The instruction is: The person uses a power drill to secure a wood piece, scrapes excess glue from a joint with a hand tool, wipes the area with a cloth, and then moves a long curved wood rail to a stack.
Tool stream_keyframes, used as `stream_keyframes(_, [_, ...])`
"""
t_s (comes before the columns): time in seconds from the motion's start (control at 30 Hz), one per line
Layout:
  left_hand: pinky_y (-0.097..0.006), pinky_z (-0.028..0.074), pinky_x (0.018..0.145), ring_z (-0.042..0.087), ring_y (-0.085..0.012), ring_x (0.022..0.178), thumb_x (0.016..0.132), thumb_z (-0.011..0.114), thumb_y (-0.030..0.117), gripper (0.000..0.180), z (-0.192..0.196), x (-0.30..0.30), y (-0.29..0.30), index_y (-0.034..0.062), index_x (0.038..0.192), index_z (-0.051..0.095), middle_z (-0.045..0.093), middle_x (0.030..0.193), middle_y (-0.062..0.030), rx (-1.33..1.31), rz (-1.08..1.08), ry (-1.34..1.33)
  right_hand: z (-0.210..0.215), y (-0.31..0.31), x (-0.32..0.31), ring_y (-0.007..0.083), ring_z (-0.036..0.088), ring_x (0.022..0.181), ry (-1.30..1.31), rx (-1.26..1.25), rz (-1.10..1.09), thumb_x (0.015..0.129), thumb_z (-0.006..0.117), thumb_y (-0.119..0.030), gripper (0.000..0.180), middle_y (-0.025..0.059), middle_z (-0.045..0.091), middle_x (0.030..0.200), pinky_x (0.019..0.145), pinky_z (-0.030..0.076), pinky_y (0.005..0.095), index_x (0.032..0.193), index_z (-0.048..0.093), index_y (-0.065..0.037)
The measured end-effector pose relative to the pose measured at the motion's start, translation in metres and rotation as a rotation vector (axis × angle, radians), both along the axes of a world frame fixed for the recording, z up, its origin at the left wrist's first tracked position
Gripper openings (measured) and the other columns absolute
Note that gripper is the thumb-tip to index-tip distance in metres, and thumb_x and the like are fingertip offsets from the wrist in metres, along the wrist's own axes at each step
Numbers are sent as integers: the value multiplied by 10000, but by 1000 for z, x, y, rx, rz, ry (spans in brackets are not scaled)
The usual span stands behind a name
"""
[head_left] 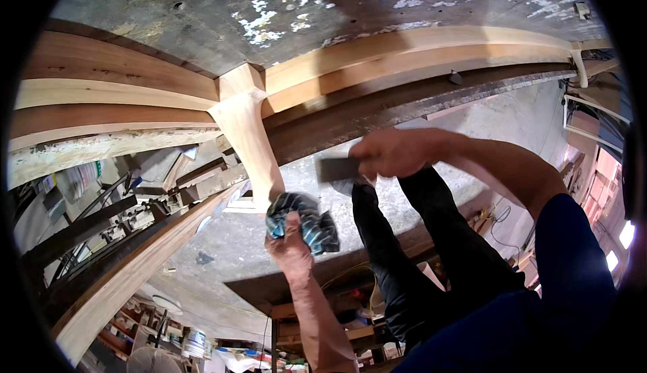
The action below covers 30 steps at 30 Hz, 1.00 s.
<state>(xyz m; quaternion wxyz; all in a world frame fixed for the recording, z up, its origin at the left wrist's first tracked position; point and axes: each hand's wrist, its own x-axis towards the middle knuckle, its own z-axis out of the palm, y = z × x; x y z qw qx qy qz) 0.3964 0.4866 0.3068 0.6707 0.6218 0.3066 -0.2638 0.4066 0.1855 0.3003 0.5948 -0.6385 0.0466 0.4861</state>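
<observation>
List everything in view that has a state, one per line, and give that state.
Left hand: closed on the cloth
Patterned cloth: bunched up
Right hand: gripping the flat dark piece
Flat dark piece: apart from the leg
Wooden leg: bare, joined to rails
Rails: bare wood
Gray surface: worn, white-patched

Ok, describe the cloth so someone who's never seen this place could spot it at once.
Find the pale wooden leg angling down from the corner of the long wooden rails. By its lower end, the left hand grips a bunched cloth. Its dark pattern with blue and pale streaks sets it apart from the plain wood and the flat dark piece in the right hand.
</observation>
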Motion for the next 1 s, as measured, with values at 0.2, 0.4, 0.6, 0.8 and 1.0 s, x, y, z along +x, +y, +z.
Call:
stream_keyframes(0.2, [-260,538,679,626,-113,750,909,750,135,327,-4,21,-9,-20,1172,632,678,916,-47,-50,-18,-68,-9,25,90,405,632,891,-658,-567,-174,962,494,-136,180,218,630,874,771,488,480,1043,563,9])
stream_keyframes(0.4, [-273,546,727,634,-111,786,911,752,159,332,-26,35,-4,-34,1157,639,692,943,-61,10,3,-159,-56,63,170,348,693,904,-836,-670,-68,937,480,-56,189,216,679,941,695,568,442,1055,582,50])
stream_keyframes(0.6, [-253,548,694,638,-104,750,903,760,143,297,-26,38,-10,-38,1114,656,700,898,-52,6,48,-191,-43,65,194,392,689,983,-661,-765,65,917,474,-26,221,259,684,1009,831,558,481,1081,611,30])
stream_keyframes(0.8, [-281,564,727,661,-124,781,900,762,144,306,-26,42,-15,-38,1121,653,712,927,-70,-27,74,-190,-36,59,173,371,687,991,-737,-640,211,854,549,-43,244,206,705,992,867,552,443,1066,656,15])
stream_keyframes(1.0, [-306,559,823,661,-144,898,951,703,192,382,-10,47,-4,-24,1239,574,687,1072,-98,-72,128,-174,-33,58,108,429,637,896,-540,-394,-72,939,532,-140,177,247,649,907,782,477,505,990,584,22])
